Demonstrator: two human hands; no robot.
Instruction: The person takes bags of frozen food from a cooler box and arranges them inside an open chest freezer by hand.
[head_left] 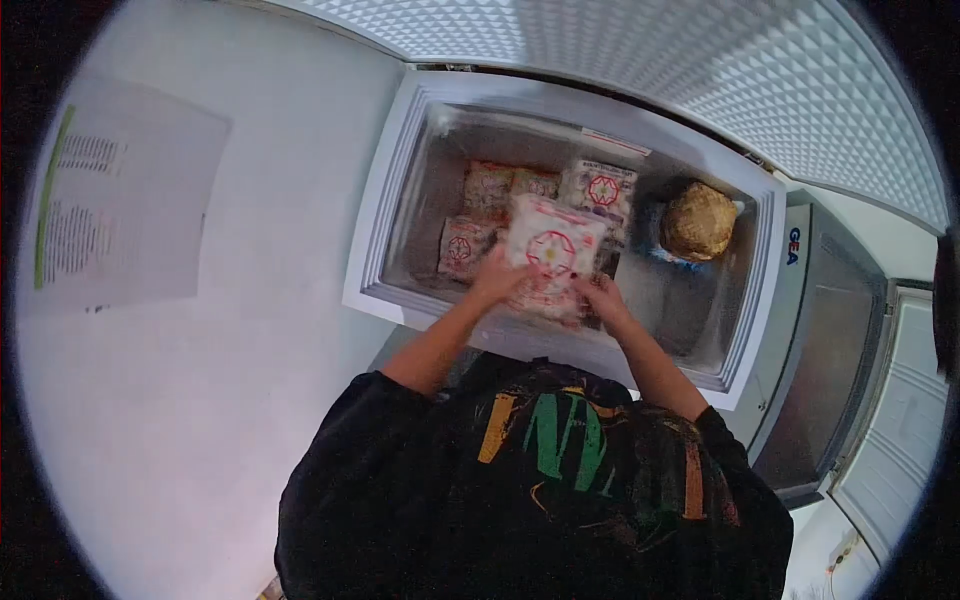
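Observation:
Both my hands are over the open chest freezer. Between them is a white bag with red print. My left hand grips its lower left side, and my right hand holds the lower right side. Another red-and-white bag lies in the freezer left of my left hand. Behind the held bag are a bag with a red emblem and smaller packets. What lies directly under the held bag is hidden.
A round brown wrapped bundle sits at the freezer's right side. The raised lid spans the top. A grey GEA appliance stands to the right. A sheet with printed text is on the white wall at left.

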